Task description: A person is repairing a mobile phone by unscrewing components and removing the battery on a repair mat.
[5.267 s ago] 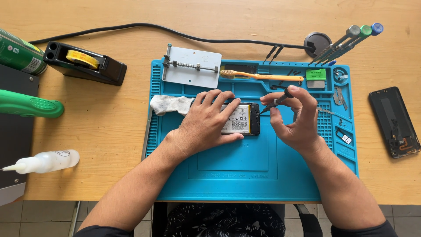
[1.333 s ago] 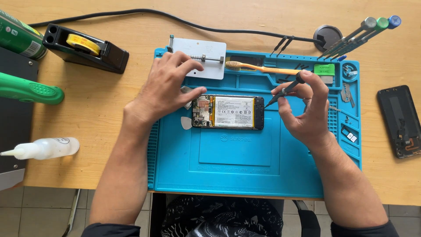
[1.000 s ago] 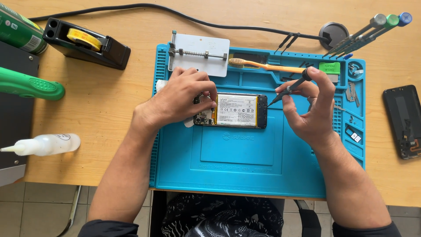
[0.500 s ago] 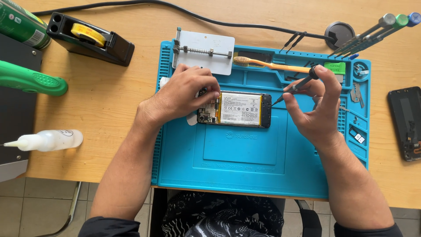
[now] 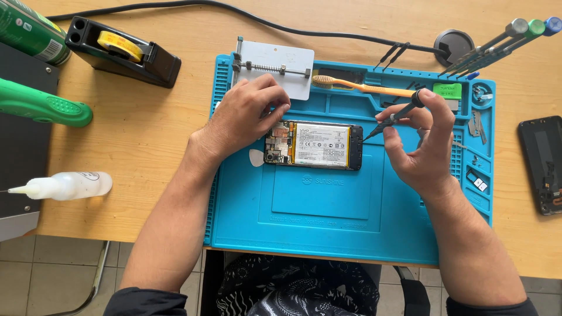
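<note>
Head camera looks straight down on a wooden bench (image 5: 152, 134) carrying a blue repair mat (image 5: 328, 216). An opened phone (image 5: 313, 145) lies near the mat's middle with its back cover off (battery and circuit board exposed), its long axis running left to right. The left hand (image 5: 243, 117) rests at the phone's left end, fingers (image 5: 275, 114) curled down onto the circuit-board corner, pressing rather than gripping it. The right hand (image 5: 424, 146) sits just beyond the phone's right end, its fingers pinched around a slim black screwdriver (image 5: 393, 119), whose shaft slants down and leftward so the tip meets the phone's upper right corner. So the phone lies between the two hands, each at one end. A white pick (image 5: 256, 157) lies just beside the phone's left end, and an orange-handled brush (image 5: 363, 86) lies along the mat's top tray.
</note>
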